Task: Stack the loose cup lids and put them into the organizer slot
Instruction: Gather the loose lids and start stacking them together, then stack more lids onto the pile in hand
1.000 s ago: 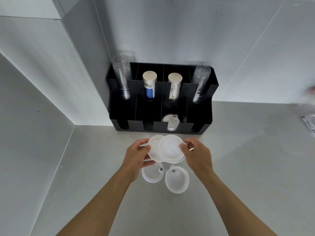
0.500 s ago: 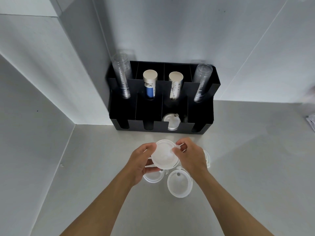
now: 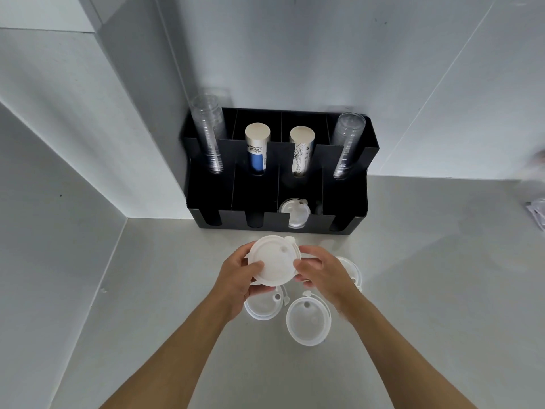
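Both hands hold a small stack of white cup lids [image 3: 273, 259] above the counter, just in front of the black organizer [image 3: 345, 202]. My left hand [image 3: 239, 274] grips its left edge and my right hand [image 3: 320, 270] its right edge. Three loose white lids lie on the counter: one [image 3: 262, 307] under my left hand, one [image 3: 308, 320] in front, one [image 3: 352, 270] partly hidden behind my right hand. A few lids [image 3: 295, 215] stand in the organizer's third front slot.
The organizer's back row holds two stacks of clear cups [image 3: 211, 134] [image 3: 348, 143] and two stacks of paper cups [image 3: 257, 146] [image 3: 301, 149]. Walls close in on the left and behind. Something white [image 3: 538, 211] lies at the right edge of the counter.
The two lids that I held side by side have come together into one stack. My hands have shifted slightly nearer to me with it.
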